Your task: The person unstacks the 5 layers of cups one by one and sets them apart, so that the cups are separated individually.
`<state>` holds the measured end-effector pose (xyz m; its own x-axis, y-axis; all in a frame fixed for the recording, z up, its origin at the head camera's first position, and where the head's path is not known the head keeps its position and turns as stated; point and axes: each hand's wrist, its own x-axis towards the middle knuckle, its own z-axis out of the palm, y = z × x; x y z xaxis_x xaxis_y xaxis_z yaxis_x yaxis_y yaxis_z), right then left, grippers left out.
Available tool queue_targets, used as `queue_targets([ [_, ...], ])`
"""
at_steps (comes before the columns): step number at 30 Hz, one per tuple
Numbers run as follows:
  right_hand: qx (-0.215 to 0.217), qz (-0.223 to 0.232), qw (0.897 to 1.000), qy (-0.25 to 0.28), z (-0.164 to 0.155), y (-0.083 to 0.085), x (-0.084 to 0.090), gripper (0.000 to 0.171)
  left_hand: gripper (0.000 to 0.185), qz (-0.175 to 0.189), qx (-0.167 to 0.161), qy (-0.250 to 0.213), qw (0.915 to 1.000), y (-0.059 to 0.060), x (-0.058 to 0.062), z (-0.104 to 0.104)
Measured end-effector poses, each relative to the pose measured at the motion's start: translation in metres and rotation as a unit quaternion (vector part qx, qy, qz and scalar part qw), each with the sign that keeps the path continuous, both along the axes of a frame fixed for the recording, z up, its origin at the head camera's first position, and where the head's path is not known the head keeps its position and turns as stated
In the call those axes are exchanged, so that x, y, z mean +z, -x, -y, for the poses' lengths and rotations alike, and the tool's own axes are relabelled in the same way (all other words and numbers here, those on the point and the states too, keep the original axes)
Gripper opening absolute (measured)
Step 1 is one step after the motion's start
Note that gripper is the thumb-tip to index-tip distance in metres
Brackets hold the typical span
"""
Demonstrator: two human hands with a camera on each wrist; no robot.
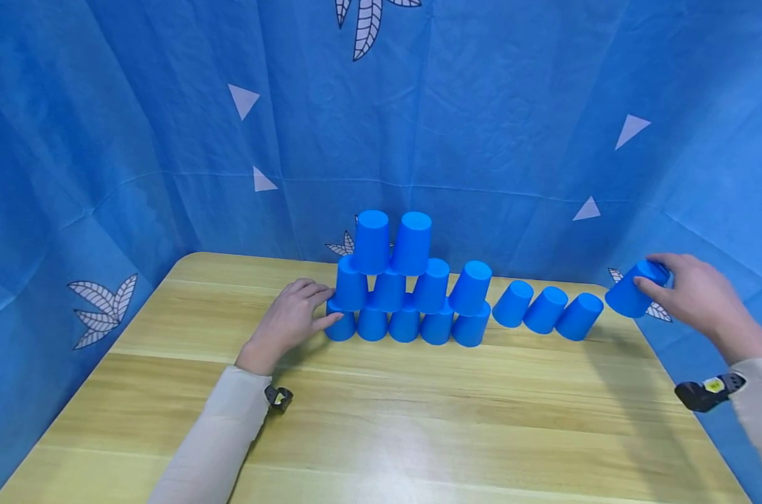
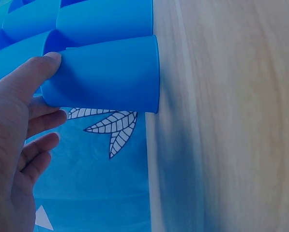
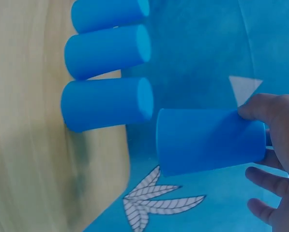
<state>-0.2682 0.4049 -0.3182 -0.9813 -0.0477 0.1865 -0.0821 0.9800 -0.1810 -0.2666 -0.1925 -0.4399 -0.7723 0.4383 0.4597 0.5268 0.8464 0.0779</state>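
In the head view my right hand (image 1: 695, 290) pinches a blue plastic cup (image 1: 632, 290) near its closed end, with thumb and fingers on opposite sides. The cup is upside down, tilted, and raised near the right table edge. My left hand (image 1: 295, 318) is at the left end of a stack of inverted blue cups. Its thumb and index finger pinch the end cup (image 2: 100, 75) of the bottom row near its top. That row and the middle row have several cups each. Two cups (image 1: 372, 241) stand on top, side by side.
Three inverted cups (image 1: 546, 310) stand in a line right of the stack. All stand on a light wooden table (image 1: 381, 413). Behind it hangs a blue curtain (image 1: 330, 126) with white leaves and triangles. Both wrists carry small black devices.
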Motion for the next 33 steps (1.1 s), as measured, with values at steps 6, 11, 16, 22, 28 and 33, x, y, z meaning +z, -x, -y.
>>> queue_targets([
  [6,-0.008,0.019,1.0,0.008,-0.012,0.003,-0.017,0.066,0.053,0.0,0.001,0.001,1.0,0.001,-0.001,0.001],
  [11,0.005,0.048,0.999,0.02,-0.022,0.007,-0.033,0.072,0.053,-0.004,0.0,0.003,1.0,0.001,0.0,0.001],
  [16,0.014,0.077,0.997,0.025,-0.028,0.009,-0.046,0.073,0.053,-0.004,0.001,0.005,1.0,0.001,0.0,0.0],
  [22,0.029,0.111,0.993,0.026,-0.031,0.012,-0.058,0.071,0.052,-0.005,0.001,0.0,1.0,0.001,-0.001,0.0],
  [28,0.027,0.133,0.99,0.027,-0.029,0.014,-0.066,0.074,0.052,-0.001,0.001,0.002,1.0,0.001,-0.002,0.0],
  [33,0.021,0.138,0.99,0.032,-0.028,0.015,-0.071,0.074,0.052,0.003,0.005,0.001,1.0,0.0,-0.002,0.0],
])
